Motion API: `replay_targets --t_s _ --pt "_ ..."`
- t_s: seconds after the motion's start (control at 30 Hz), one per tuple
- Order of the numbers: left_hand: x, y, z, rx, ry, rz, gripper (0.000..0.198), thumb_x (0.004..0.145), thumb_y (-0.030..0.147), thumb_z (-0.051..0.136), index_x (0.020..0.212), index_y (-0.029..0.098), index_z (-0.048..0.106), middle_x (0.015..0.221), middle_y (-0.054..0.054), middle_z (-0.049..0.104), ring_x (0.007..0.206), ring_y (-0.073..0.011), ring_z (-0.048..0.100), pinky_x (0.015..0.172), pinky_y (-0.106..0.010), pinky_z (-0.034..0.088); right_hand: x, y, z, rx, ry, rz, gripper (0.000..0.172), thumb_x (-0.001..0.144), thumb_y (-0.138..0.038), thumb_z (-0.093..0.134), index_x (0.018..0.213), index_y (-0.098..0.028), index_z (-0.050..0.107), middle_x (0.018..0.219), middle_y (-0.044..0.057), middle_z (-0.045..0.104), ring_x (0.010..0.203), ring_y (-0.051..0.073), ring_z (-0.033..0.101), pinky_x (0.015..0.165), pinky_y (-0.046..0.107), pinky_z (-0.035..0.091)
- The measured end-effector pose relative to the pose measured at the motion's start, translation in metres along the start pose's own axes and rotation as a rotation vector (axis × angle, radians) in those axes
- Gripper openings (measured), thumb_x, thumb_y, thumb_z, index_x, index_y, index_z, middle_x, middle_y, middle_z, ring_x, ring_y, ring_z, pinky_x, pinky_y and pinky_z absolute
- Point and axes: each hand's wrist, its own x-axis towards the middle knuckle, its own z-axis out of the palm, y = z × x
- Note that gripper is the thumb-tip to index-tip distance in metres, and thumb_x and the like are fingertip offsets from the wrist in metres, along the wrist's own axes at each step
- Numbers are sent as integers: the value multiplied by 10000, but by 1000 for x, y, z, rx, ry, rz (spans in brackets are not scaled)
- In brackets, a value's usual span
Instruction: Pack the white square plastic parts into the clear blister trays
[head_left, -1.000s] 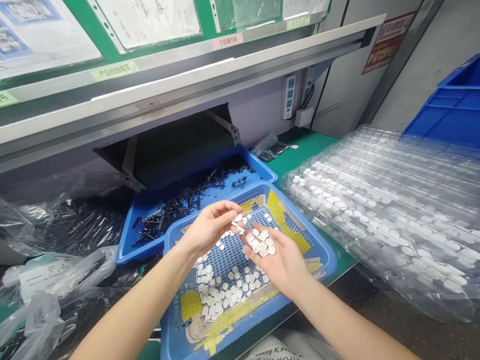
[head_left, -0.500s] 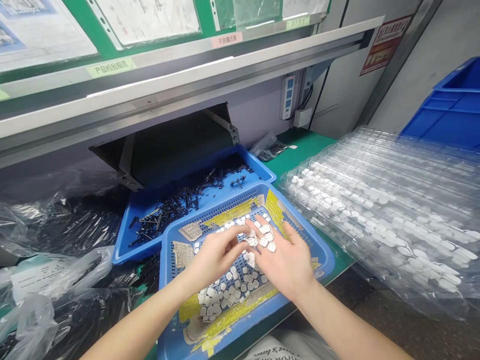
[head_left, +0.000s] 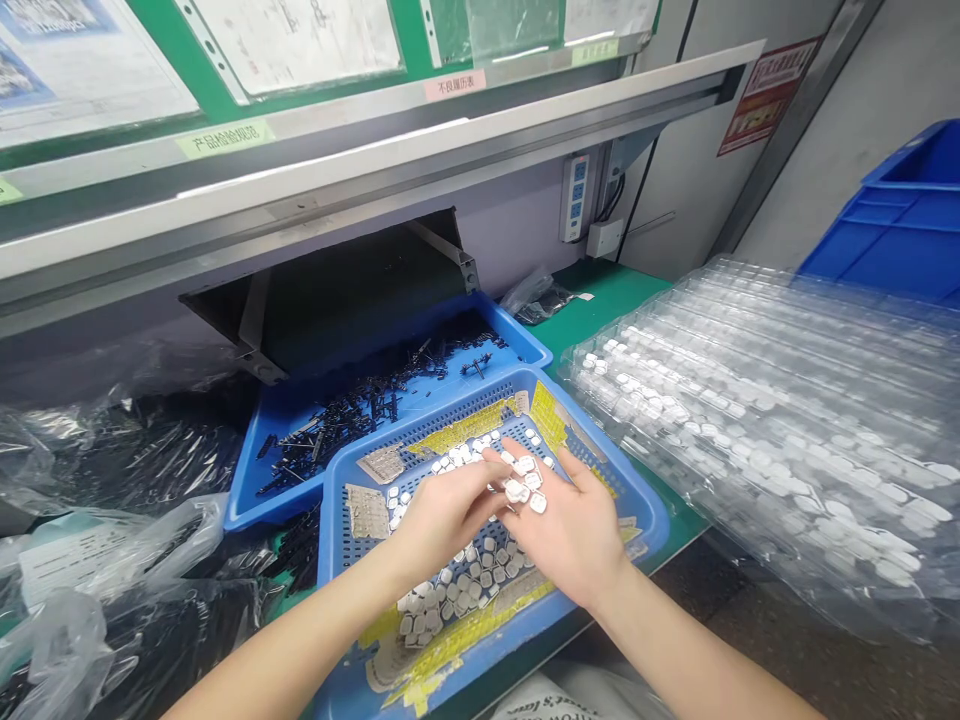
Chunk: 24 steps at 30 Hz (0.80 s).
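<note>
My right hand [head_left: 577, 540] lies palm up over the blue basket [head_left: 658, 520], several small white square pieces [head_left: 532, 481] resting on its palm and fingers. From the left, my left hand [head_left: 439, 515] reaches across with thumb and fingers closed on white pieces [head_left: 516, 491] at the edge of that palm. Its fingertips partly hide what they grip. Below both hands, a loose heap of the same white pieces [head_left: 424, 610] covers part of the basket floor. Yellow tape [head_left: 551, 410] and worn paper patches line the basket walls.
Behind the basket stands a blue tray [head_left: 442, 385] with black parts. Clear plastic trays [head_left: 787, 420] holding white pieces are stacked at right. Plastic bags [head_left: 135, 440] of black parts lie at left. A metal rail [head_left: 375, 165] crosses above; a blue crate [head_left: 892, 220] stands far right.
My left fingers have moved slightly right and closed over white pieces on my right palm. The pieces on the palm have shifted, and my right fingers have dipped a little.
</note>
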Motion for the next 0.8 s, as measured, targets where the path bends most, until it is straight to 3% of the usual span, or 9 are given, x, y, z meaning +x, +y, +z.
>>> replay_targets --t_s 0.3,0.53,0.8 --pt "-5 0 3 53 -56 83 147 801 271 419 877 202 524 675 -11 560 567 -114 488 529 -203 345 1 0 0 49 33 -6 474 742 -439 365 1101 -141 446 1050 109 533 939 208 499 762 363 383" --pt "5 5 4 -46 -109 -81 461 715 310 551 1129 230 366 655 18 553 534 -118 493 495 -198 332 1 0 1 88 49 -7 446 752 -421 352 1082 -144 469 1010 108 549 883 204 516 591 293 416" --pt "12 15 -1 -9 -182 -61 406 694 303 571 1073 241 439 628 22 532 544 -126 477 509 -206 323 1 -2 -2 89 64 -10 413 745 -404 378 1047 -147 497 932 80 572 802 173 527 526 243 397"
